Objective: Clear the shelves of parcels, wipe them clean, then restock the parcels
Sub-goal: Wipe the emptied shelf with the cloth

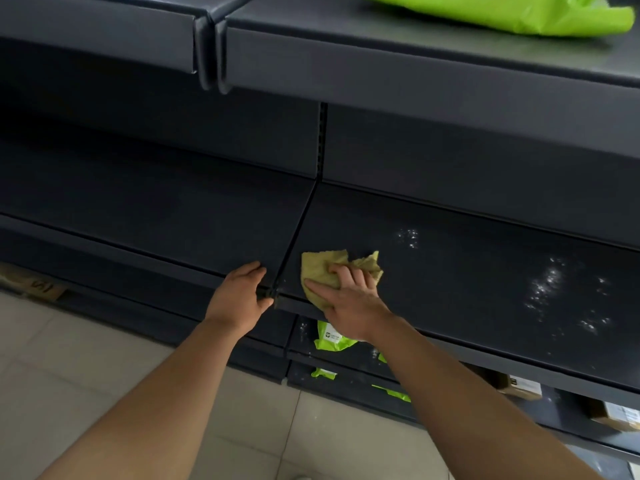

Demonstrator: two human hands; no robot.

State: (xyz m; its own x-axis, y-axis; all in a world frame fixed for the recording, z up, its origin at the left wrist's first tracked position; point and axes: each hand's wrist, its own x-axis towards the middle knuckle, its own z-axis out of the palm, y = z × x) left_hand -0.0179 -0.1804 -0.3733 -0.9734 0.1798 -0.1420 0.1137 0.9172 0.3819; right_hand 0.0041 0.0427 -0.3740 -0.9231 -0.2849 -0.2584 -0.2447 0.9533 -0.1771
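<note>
A dark metal shelf [467, 271] runs across the middle of the view with no parcels on it. Pale dust specks [550, 289] lie on its right part. A yellow cloth [320, 266] lies bunched at the shelf's front left corner. My right hand [349, 299] presses down on the cloth, fingers curled into its folds. My left hand [239, 299] grips the front edge of the neighbouring shelf [156, 209], right at the seam between the two boards. A bright green parcel [512, 12] lies on the upper shelf at the top right.
Lower shelves hold green parcels [332, 337] and brown cardboard boxes [519, 386] at the right. Another box [41, 287] sits low at the far left. The upper shelf's front lip [381, 71] overhangs the working shelf. Pale floor tiles [86, 368] lie below.
</note>
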